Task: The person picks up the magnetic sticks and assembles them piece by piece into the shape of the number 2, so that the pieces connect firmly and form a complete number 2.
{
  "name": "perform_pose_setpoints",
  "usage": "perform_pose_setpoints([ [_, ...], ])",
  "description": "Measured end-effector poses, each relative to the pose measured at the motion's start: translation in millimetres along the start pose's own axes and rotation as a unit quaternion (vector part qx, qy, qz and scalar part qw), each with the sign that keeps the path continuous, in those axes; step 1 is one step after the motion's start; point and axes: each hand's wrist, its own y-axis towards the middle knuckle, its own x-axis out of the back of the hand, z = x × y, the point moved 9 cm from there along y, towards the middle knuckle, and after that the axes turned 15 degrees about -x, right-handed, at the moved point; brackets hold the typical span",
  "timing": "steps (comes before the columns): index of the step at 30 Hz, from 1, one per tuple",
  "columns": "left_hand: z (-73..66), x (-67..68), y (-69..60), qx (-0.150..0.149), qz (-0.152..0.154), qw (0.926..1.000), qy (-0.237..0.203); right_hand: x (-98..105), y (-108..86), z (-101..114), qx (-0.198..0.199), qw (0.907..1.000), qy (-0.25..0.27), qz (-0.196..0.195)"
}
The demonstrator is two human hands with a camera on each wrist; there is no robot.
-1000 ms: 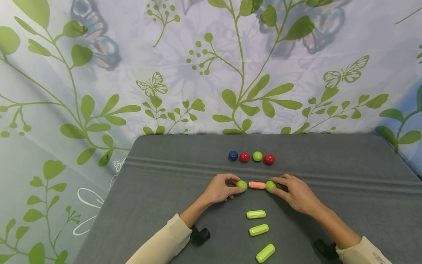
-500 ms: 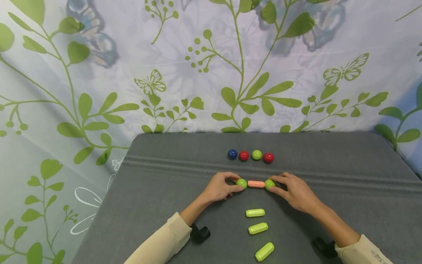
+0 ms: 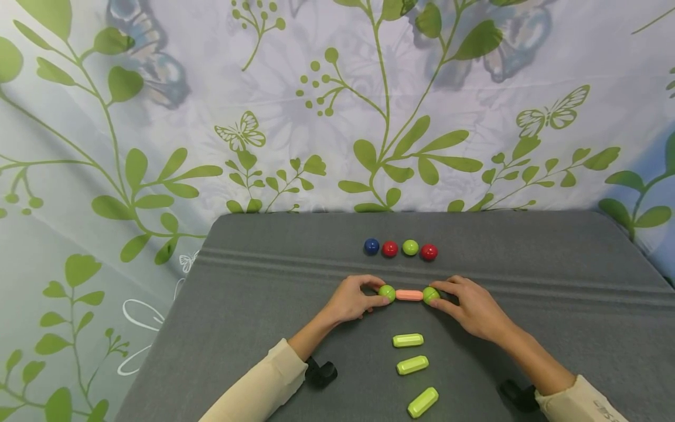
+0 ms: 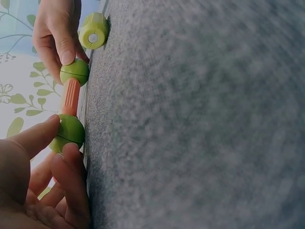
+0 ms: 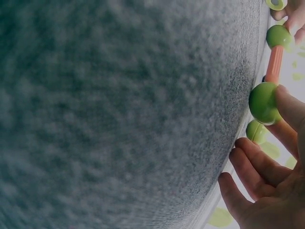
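Between thumb and fingers, my left hand [image 3: 352, 300] pinches a green ball [image 3: 387, 293]. My right hand [image 3: 474, 308] pinches another green ball [image 3: 430, 295] the same way. An orange ridged rod [image 3: 409, 295] lies level between the two balls, and its ends touch both of them. In the left wrist view the left ball [image 4: 69, 131], the rod [image 4: 71, 97] and the right ball [image 4: 75, 72] form one line just at the grey cloth surface. The right wrist view shows the right-hand ball [image 5: 264, 103] close up under the thumb, its other fingers spread.
Nearer my body lie three yellow-green rods [image 3: 408, 340] in a column. Behind the hands stands a row of balls: a blue ball [image 3: 371, 247], a red ball [image 3: 390, 249], a green ball [image 3: 410, 247] and another red ball [image 3: 429, 252]. A patterned curtain [image 3: 316, 117] hangs behind the grey table [image 3: 253, 351].
The small gap between the left ball and the orange rod has closed; they now touch. Both hands keep their pinch and have barely moved. The head view has shifted slightly.
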Motion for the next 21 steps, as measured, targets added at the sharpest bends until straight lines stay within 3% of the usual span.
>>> perform_pose_setpoints([
  [11, -0.6, -0.2, -1.0, 0.007, 0.004, 1.0000, 0.002, -0.8, -0.8, -1.0, 0.002, 1.0000, -0.005, -0.002],
  [21, -2.9, -1.2, -0.2, -0.006, 0.012, 0.9999, 0.006, -0.6, -1.3, 1.1, 0.004, 1.0000, -0.003, 0.001],
])
